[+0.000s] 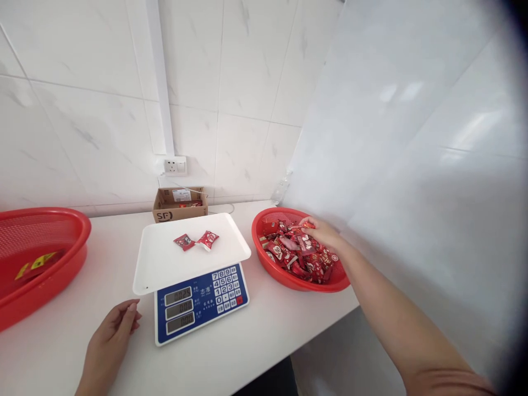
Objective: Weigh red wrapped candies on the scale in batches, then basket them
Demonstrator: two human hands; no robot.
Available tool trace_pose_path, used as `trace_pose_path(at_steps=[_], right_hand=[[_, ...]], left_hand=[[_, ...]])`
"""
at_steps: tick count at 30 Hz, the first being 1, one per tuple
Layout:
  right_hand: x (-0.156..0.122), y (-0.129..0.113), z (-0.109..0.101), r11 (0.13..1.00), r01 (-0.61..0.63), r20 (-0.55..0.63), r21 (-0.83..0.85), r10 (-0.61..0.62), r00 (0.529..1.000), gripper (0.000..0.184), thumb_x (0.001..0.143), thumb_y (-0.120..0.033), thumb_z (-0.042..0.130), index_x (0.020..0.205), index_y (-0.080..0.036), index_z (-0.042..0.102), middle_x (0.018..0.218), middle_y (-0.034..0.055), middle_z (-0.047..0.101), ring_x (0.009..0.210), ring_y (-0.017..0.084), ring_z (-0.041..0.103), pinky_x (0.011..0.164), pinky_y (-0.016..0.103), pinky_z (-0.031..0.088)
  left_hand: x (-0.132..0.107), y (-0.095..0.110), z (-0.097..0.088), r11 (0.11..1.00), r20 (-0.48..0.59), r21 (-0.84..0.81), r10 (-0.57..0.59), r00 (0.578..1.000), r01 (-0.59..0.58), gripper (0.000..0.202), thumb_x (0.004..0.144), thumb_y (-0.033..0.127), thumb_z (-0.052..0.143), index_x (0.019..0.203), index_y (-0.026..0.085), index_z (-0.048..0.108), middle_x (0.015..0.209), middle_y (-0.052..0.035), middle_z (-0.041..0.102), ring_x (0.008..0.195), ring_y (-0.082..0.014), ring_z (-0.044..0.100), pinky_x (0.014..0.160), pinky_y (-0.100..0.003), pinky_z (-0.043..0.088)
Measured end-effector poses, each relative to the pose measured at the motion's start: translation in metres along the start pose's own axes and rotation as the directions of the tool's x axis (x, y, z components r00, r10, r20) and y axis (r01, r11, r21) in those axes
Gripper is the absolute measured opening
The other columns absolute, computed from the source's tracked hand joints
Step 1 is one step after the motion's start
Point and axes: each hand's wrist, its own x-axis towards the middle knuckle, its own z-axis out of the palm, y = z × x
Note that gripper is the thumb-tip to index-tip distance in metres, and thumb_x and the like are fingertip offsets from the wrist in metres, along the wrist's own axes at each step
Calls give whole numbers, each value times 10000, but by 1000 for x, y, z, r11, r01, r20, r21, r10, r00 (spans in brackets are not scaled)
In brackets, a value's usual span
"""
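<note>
My right hand [319,232] reaches into a red plastic basket [264,269] heaped with small red snack packets [292,256]. Its fingers are closed on a red packet at the back of the heap, partly hidden by the hand. My left hand [117,324] rests beside the scale's lower left corner, fingers curled together with nothing showing in them. Between the hands stands a digital scale [208,313] with a blue keypad panel; its top display seems to read 0.025. On its white tray [165,267] lie two packets, a dark red one [183,242] and a brighter red one [207,240].
A small cardboard box [164,214] with some red packets inside stands behind the scale, against the tiled wall. At the far left is another red basket [78,242] holding a red and yellow package [39,265]. A socket [175,166] is on the wall.
</note>
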Motion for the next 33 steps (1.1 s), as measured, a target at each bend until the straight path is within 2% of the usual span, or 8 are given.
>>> trace_pose_path(at_steps=[5,10,14,17,21,24,29,33], right_hand=[[-3,-26,10,989,67,-131,-131,-84,988,148,698,-228,478,818,-202,560,764,-14,607,709,148,543,699,261,403],[-8,-63,37,986,165,-271,13,-156,950,147,721,-283,494,834,-215,559,813,-8,614,773,163,555,758,306,417],[-17,-99,77,916,199,-117,349,-168,979,187,719,-313,538,887,-230,543,795,-26,604,707,144,575,695,293,457],[-24,-121,113,847,113,59,519,-168,984,170,723,-269,538,886,-222,523,811,-21,600,665,126,589,667,284,478],[-26,-132,147,927,102,152,360,-166,974,159,752,-211,504,908,-214,530,880,-9,601,568,96,571,644,294,486],[-25,-137,156,959,189,169,213,-227,959,210,754,-206,525,960,-215,565,932,6,624,687,125,594,702,308,483],[-32,-159,165,911,309,262,274,-380,887,238,753,-189,551,983,-206,612,1049,25,642,950,159,588,869,315,433],[-36,-175,178,890,324,288,321,-418,862,331,775,-211,543,1103,-200,591,1131,55,611,942,155,589,847,306,452]], left_hand=[[-2,1,0,1000,-6,-12,0,1000,0,532,632,644,475,966,243,577,777,3,623,731,-187,609,739,-340,496],[-6,8,1,998,-22,-57,10,1000,-11,547,614,641,498,942,215,591,738,-9,617,691,-187,597,701,-342,501],[-10,11,1,995,-34,-94,25,999,-28,537,614,635,519,922,203,600,718,-13,614,681,-188,595,700,-349,499],[-11,11,0,993,-46,-110,32,998,-37,557,599,653,528,908,197,608,705,-13,612,668,-187,593,685,-349,498],[-11,11,1,990,-66,-130,47,997,-55,558,595,657,537,888,189,617,680,-10,608,642,-182,586,660,-343,495],[-11,10,2,989,-58,-134,50,997,-58,556,605,653,534,901,189,616,684,-10,610,653,-183,589,672,-345,492],[-10,10,2,993,-39,-106,49,998,-53,568,615,660,517,916,187,610,695,-13,608,660,-186,585,682,-351,490],[-10,11,1,996,-23,-81,40,999,-42,578,631,666,497,945,191,594,714,-14,611,687,-189,594,712,-352,492]])
